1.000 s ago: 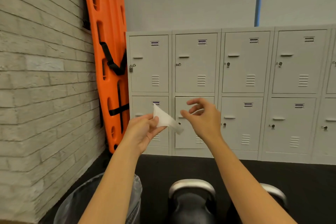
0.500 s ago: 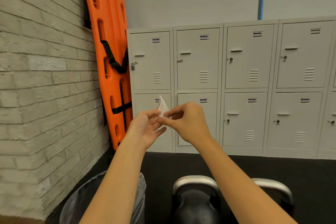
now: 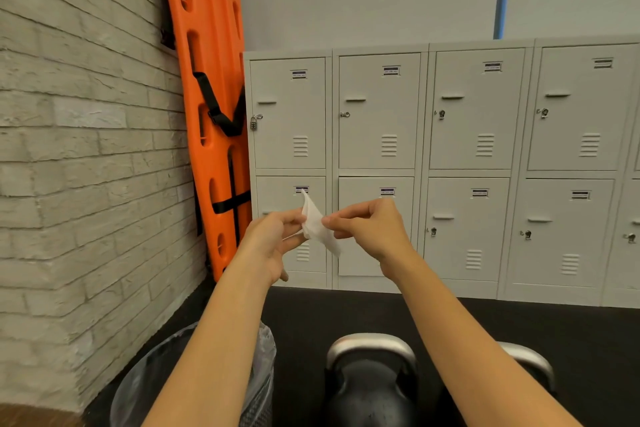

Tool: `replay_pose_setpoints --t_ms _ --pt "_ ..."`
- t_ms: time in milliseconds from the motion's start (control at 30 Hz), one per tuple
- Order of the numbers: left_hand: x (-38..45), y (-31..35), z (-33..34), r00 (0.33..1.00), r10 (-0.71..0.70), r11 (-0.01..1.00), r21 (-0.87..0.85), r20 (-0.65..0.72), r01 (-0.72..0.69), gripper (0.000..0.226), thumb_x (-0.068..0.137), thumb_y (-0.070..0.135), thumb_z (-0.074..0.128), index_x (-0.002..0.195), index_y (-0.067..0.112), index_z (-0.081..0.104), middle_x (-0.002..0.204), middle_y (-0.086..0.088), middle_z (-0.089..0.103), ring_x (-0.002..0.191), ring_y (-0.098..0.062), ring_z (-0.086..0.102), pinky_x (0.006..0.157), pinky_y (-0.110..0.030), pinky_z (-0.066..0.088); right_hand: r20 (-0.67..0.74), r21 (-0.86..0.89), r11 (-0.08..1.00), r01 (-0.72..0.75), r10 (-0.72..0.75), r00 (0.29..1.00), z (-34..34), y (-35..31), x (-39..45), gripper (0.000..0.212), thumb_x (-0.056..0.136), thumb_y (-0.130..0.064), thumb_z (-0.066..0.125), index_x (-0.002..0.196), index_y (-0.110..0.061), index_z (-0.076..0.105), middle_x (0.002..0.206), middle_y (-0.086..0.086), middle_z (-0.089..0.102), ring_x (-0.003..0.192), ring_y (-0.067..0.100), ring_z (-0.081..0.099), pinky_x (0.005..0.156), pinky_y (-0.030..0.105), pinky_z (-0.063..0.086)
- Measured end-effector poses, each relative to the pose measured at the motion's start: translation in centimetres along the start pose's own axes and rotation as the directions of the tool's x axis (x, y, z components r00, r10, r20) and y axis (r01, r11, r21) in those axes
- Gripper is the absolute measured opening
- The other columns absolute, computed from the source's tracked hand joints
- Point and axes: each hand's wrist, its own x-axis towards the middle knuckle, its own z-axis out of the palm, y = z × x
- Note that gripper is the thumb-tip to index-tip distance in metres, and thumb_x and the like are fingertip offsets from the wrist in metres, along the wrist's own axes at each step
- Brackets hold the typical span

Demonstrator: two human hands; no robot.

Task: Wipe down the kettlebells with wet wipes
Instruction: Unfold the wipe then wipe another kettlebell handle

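A small white wet wipe (image 3: 316, 224) is held up at chest height between both hands. My left hand (image 3: 273, 239) pinches its left side and my right hand (image 3: 372, 227) pinches its right side, fingertips almost touching. Below, on the dark floor, a black kettlebell (image 3: 370, 388) with a silver handle stands between my forearms. A second kettlebell (image 3: 530, 362) sits to its right, mostly hidden behind my right arm; only part of its silver handle shows.
A waste bin lined with a clear bag (image 3: 149, 385) stands at the lower left by the brick wall (image 3: 86, 166). An orange spine board (image 3: 211, 97) leans in the corner. Grey lockers (image 3: 467, 166) line the back wall.
My hands came together from apart: the right hand moved left and took hold of the wipe, which now hangs bunched between both hands. The view dipped slightly.
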Motion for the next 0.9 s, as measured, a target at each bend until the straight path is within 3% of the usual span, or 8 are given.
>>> replay_pose_setpoints --t_ms 133,233,400,500,600,667,767,900 --pt "-0.2 -0.3 0.5 0.999 0.023 0.999 0.029 0.039 -0.024 0.021 0.091 0.018 0.056 0.11 0.017 0.065 0.126 -0.005 0.062 0.123 -0.027 0.052 0.106 -0.074 0.007 0.032 -0.056 0.996 0.067 -0.065 0.997 0.8 0.0 -0.5 0.026 0.073 -0.035 0.081 0.086 -0.014 0.078 0.082 0.0 0.073 0.08 0.013 0.069 0.062 0.017 0.047" --pt "-0.3 -0.4 1.1 0.997 0.058 0.998 0.014 0.046 -0.058 0.033 0.092 0.017 0.055 0.124 0.017 0.061 0.129 -0.006 0.061 0.123 -0.026 0.053 0.107 -0.072 0.009 0.006 -0.114 0.989 0.09 -0.09 0.996 1.0 0.0 -0.3 0.021 0.076 -0.027 0.08 0.09 -0.01 0.078 0.087 0.005 0.074 0.083 0.013 0.067 0.065 0.017 0.046" --pt "-0.4 -0.3 1.0 0.997 0.073 0.997 -0.018 -0.01 -0.073 0.02 0.092 0.014 0.056 0.11 0.017 0.063 0.118 -0.005 0.065 0.109 -0.024 0.06 0.106 -0.071 0.014 0.014 -0.057 0.998 0.022 -0.021 1.0 0.4 0.2 0.1 0.017 0.077 -0.023 0.079 0.087 -0.009 0.077 0.085 0.004 0.073 0.078 0.015 0.069 0.06 0.018 0.047" --pt "-0.2 -0.4 0.5 0.995 0.069 0.997 -0.026 -0.068 -0.071 0.022 0.09 0.009 0.056 0.112 0.01 0.062 0.118 -0.008 0.064 0.106 -0.027 0.06 0.1 -0.073 0.028 -0.049 0.052 0.998 -0.031 0.034 0.998 -0.2 0.2 0.5 0.011 0.079 -0.021 0.075 0.08 -0.01 0.075 0.078 0.001 0.073 0.071 0.015 0.071 0.061 0.023 0.05" --pt "-0.1 -0.5 0.1 0.981 0.09 0.994 -0.04 -0.175 -0.098 0.032 0.082 0.001 0.053 0.111 0.008 0.064 0.119 -0.012 0.061 0.107 -0.033 0.056 0.09 -0.065 0.044 -0.116 0.165 0.985 -0.053 0.072 0.991 -0.8 0.2 0.9 0.013 0.082 -0.023 0.068 0.08 -0.01 0.069 0.082 0.004 0.072 0.075 0.018 0.069 0.07 0.032 0.056" --pt "-0.1 -0.6 -0.1 0.977 0.103 0.995 0.005 -0.189 -0.104 0.031 0.077 0.006 0.054 0.105 0.009 0.066 0.116 -0.012 0.063 0.104 -0.034 0.057 0.083 -0.055 0.05 -0.133 0.208 0.975 -0.073 0.102 0.986 -1.1 0.2 1.0 0.014 0.084 -0.026 0.063 0.076 -0.014 0.064 0.086 0.004 0.067 0.081 0.022 0.06 0.071 0.036 0.051" --pt "-0.5 -0.6 0.1 0.993 0.093 0.986 0.143 -0.074 -0.082 0.022 0.084 0.028 0.055 0.097 0.013 0.066 0.109 -0.01 0.067 0.101 -0.031 0.061 0.082 -0.045 0.052 -0.106 0.244 0.963 -0.112 0.142 0.984 -1.3 0.0 0.9 0.018 0.089 -0.027 0.056 0.09 -0.01 0.064 0.087 0.004 0.06 0.079 0.02 0.051 0.069 0.032 0.042" --pt "-0.7 -0.8 0.4 0.985 0.09 0.931 0.337 0.15 -0.136 0.047 0.077 0.052 0.066 0.108 0.015 0.067 0.109 -0.006 0.068 0.102 -0.028 0.063 0.094 -0.049 0.049 -0.061 0.246 0.965 -0.089 0.107 0.992 -1.3 0.2 0.8 0.011 0.09 -0.025 0.057 0.093 -0.017 0.064 0.092 0.004 0.063 0.081 0.021 0.058 0.07 0.033 0.05"
